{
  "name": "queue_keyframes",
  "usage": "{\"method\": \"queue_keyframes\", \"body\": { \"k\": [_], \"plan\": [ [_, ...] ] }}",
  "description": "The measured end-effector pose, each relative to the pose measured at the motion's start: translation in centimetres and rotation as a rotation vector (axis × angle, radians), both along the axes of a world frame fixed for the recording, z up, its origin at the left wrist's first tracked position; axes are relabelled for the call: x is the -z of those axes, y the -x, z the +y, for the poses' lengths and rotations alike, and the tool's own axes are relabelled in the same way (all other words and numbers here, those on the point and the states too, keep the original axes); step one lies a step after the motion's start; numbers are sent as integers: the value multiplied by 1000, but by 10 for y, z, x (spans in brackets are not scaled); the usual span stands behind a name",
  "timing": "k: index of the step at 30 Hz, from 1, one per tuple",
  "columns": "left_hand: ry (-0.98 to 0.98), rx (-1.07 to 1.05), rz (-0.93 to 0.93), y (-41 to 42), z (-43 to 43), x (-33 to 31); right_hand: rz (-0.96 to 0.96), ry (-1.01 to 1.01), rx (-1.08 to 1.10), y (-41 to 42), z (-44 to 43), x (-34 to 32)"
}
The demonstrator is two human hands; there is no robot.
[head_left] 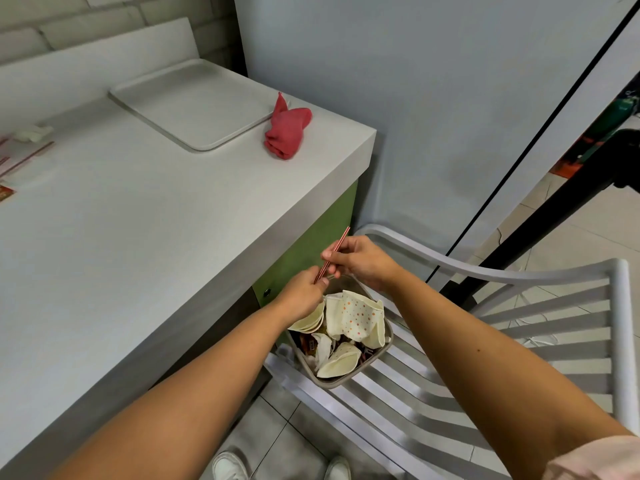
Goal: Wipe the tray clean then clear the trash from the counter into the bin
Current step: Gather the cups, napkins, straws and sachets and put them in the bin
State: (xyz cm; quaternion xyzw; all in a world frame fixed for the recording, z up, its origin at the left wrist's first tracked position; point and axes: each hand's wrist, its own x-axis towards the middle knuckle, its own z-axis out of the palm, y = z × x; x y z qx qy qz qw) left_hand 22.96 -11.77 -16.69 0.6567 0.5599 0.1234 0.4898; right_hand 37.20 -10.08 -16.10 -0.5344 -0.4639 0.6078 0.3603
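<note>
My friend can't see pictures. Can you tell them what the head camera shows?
The left hand and right hand hold a thin red striped straw over a bin full of crumpled paper cups, which sits on a white chair. Beside it, a grey counter holds a tray and a red cloth.

A white-painted brick wall (114,15) runs along the far left, behind a long counter (121,220) with a grey top and a green front. To the right of the counter rises a smooth, pale blue-grey wall (415,98). A white slatted chair (519,341) stands near right, just beside the counter's end. The floor (277,427) is pale tile with dark joints, and more tile shows far right. The light is soft and even.
</note>
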Motion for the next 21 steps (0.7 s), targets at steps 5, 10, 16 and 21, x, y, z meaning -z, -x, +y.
{"method": "queue_keyframes", "body": {
  "k": [5, 10, 16, 21],
  "plan": [
    [-79, -89, 69, 10, 5, 0, -417, -152, 238, -9, 16, 11],
    [-124, -155, 21, 15, 8, -2, -756, -127, 196, -14, 16, 48],
    [-177, -172, 1, 20, 9, -5, -840, 9, 97, -12, 13, 70],
    [-227, -167, 22, 22, 10, -7, -961, 92, -80, -10, 17, 63]
  ]
}}
